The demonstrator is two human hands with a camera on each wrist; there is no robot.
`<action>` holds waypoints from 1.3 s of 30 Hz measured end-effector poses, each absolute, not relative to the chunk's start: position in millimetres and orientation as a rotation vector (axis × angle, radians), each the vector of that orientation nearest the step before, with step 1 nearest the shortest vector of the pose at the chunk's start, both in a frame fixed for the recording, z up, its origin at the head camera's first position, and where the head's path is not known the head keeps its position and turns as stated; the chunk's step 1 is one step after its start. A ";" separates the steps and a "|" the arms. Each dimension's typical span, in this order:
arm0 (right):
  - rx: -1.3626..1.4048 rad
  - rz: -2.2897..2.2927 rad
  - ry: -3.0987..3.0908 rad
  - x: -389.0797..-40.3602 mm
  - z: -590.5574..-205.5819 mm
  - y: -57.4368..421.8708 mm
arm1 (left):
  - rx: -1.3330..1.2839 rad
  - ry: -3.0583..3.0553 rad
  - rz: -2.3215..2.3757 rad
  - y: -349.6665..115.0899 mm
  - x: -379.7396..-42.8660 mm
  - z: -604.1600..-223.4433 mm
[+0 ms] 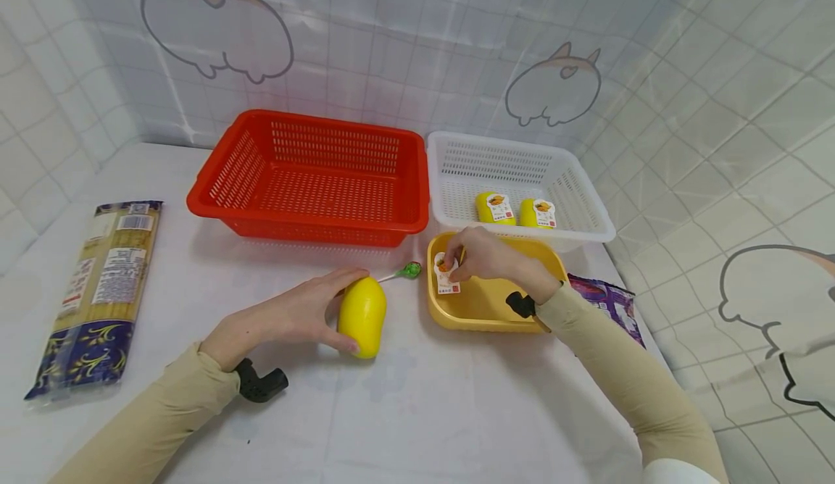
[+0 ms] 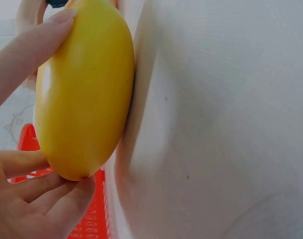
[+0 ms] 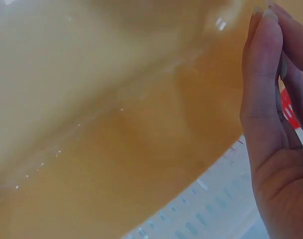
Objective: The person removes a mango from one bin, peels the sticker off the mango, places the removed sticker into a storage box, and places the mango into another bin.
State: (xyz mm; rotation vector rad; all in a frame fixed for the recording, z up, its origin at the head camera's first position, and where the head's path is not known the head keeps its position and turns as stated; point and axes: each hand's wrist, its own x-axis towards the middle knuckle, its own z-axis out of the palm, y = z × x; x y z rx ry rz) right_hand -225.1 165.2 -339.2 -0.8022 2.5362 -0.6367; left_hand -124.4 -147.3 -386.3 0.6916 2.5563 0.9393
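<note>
One mango [image 1: 365,317] — between left grip's [image 1: 293,314] fingers.

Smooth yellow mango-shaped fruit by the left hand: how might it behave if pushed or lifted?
The smooth yellow mango-shaped fruit would probably roll if pushed, given its rounded sides. Its glossy skin may prove slippery in the left hand. It likely keeps its shape: no dent shows where the fingertips touch.

1. Mango [image 1: 363,317]: uniform yellow.
2. Card [image 1: 448,287]: white, orange motif.
3. Tub [image 1: 489,299]: golden yellow.
4. Large basket [image 1: 320,194]: solid red.
5. Neighbouring basket [image 1: 489,161]: white.
6. Wall covering [image 1: 391,49]: pale, grey-gridded.
7. Pasta packet [image 1: 98,295]: purple-blue base, gold scrolls.
</note>
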 end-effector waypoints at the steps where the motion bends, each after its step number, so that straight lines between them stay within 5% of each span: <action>1: -0.808 -0.623 2.538 -225.6 -340.4 164.8 | 0.691 2.554 0.941 -147.3 -124.4 -386.4; 39: -0.900 -0.371 2.618 -229.0 -360.9 160.3 | 0.685 2.561 0.927 -148.2 -124.0 -388.8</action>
